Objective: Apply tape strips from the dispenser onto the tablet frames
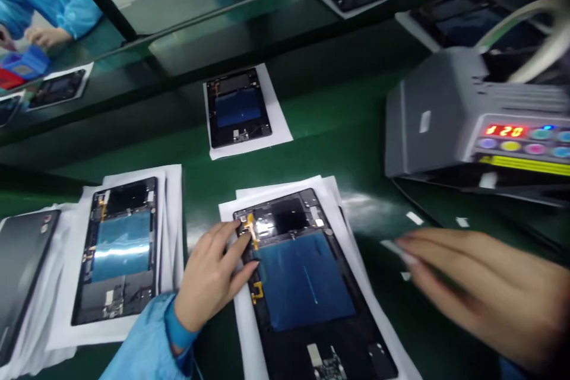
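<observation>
An opened tablet point(307, 273) with a blue battery lies on white sheets in front of me, its inner parts showing. My left hand point(216, 270) rests on the tablet's upper left edge, fingers spread beside an orange flex cable point(253, 231). To the right of the tablet, my right hand point(481, 285), blurred by motion, pinches a small white strip point(399, 251) between thumb and fingertips. The strip is held above the green table, apart from the tablet.
A grey tape dispenser point(427, 113) with a red display stands at right; white pieces point(415, 218) lie before it. Another opened tablet point(118, 249) sits left on sheets, beside a dark panel point(24, 279). One more tablet point(238, 107) lies farther back. Blue-sleeved people work beyond.
</observation>
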The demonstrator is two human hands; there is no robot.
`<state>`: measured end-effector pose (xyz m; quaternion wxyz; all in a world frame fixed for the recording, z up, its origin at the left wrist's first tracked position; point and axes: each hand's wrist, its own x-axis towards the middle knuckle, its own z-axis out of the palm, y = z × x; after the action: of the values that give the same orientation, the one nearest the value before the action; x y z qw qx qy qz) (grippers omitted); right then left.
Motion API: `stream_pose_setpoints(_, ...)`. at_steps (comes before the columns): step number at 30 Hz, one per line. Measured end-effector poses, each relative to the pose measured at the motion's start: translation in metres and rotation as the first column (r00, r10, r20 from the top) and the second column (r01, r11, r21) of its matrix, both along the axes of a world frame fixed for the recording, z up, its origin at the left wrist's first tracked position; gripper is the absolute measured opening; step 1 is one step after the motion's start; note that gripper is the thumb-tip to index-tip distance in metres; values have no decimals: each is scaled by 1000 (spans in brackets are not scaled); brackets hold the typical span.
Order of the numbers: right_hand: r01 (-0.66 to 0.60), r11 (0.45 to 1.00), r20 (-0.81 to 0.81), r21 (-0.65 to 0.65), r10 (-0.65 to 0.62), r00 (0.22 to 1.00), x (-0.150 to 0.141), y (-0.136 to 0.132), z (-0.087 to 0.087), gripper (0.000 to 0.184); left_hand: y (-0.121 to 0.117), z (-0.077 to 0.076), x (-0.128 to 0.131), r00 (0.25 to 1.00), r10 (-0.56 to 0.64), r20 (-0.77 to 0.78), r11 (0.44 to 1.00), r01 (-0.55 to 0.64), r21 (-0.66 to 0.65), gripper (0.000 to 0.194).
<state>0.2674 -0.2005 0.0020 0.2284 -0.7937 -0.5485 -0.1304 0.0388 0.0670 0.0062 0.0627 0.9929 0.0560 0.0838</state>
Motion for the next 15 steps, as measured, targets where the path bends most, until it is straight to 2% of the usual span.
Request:
stream_pose_setpoints(2,-223,975,-5,-5,223,975,-17,52,0,14,2,-8,1,1000,-1,-21,1000,1,3,39)
stream_pose_setpoints(3,-289,957,-3,17,289,957,-25,76,0,13,3,-11,2,1000,4,-20,1000,-4,-12,40)
stream_pose_setpoints(5,-344,937,13,62,344,939,-40,119,0,13,3,-15,3,1000,20,-13,998,-21,-51,41)
stream_pose_setpoints(7,-368,928,48,57,366,929,-50,150,-5,12,3,-18,3,999,41,-5,995,-41,-88,43)
stream_pose_setpoints(10,-370,929,79,8,368,926,-55,172,-17,12,2,-23,0,997,71,6,989,-70,-127,44)
stream_pose_setpoints(15,-397,918,54,-10,397,916,-52,174,-29,13,1,-30,-3,997,83,7,985,-81,-155,46)
